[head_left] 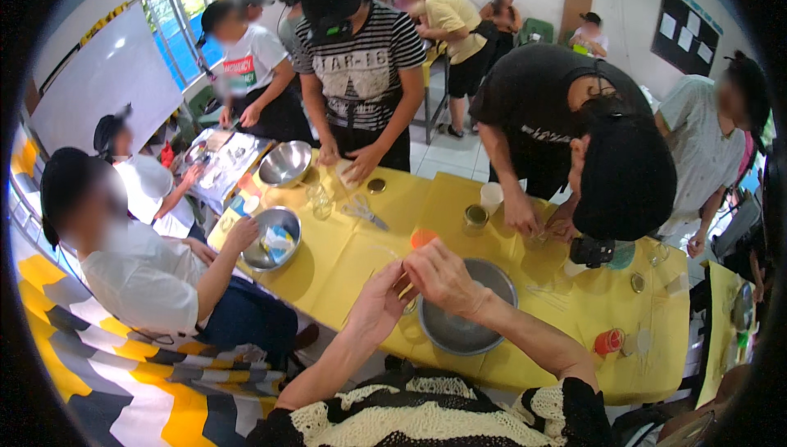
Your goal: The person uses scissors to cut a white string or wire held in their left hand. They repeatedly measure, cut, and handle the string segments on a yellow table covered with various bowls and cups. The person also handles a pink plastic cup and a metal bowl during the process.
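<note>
My left hand (pixel 379 303) and my right hand (pixel 445 279) meet at the fingertips above the yellow-covered table (pixel 344 271). Both are closed in a pinch; whatever is between the fingers is too small or hidden to make out. Just beyond my right fingers shows an orange round thing (pixel 423 238), perhaps a cup or lid, and I cannot tell whether it touches them. Beneath my right wrist stands a large grey metal bowl (pixel 467 340), partly covered by my hand and forearm.
Scissors (pixel 365 212) lie ahead, left of centre. Two steel bowls (pixel 285 163) stand at the left, one holding a blue-and-white packet (pixel 279 240). A glass jar (pixel 475 216), a white cup (pixel 491 195) and a red container (pixel 608 341) stand rightward. Several people work around the table.
</note>
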Demonstrator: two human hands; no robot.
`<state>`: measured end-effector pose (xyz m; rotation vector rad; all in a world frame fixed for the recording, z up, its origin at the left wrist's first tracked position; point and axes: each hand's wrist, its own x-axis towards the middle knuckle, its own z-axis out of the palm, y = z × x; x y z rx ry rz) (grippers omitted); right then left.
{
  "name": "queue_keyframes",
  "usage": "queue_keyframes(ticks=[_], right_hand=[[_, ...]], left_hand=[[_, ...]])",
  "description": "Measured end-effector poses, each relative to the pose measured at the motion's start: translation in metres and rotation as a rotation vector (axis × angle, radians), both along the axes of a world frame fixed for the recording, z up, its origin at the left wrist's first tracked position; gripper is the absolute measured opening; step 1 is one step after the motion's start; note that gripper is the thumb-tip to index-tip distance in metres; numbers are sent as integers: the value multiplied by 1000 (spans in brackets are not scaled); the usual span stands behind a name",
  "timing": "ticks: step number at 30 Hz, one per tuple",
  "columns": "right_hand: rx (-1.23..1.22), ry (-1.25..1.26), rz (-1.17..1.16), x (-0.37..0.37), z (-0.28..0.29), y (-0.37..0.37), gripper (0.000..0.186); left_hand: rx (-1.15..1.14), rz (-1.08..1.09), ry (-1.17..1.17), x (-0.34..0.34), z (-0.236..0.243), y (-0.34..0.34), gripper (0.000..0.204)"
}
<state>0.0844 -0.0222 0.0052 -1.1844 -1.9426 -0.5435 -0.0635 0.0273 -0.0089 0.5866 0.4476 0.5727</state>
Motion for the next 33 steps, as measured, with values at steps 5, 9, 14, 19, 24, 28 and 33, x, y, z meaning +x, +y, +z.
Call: queue_keyframes(ticks=[5, 9, 14, 19, 24, 28, 33], right_hand=[[-107, 301, -67, -21, 6, -8, 21], [-203, 656, -43, -31, 59, -60, 23], [170, 889, 179, -59, 113, -123, 25], [106, 1034, 602, -53, 124, -142, 42], [-7, 1064, 812, -38, 128, -156, 60], [74, 1136, 687, -66, 127, -152, 48], [-42, 1158, 385, -76, 130, -158, 63]], left_hand=[[-49, 45, 9, -3, 0, 3, 15], [-190, 106, 0, -14, 3, 4, 17], [-235, 140, -60, -17, 5, 5, 17], [-247, 146, -83, -16, 8, 3, 14], [-246, 147, -102, -15, 19, -2, 15], [-229, 168, -102, -16, 22, 0, 15], [-244, 146, -124, -15, 32, -1, 15]])
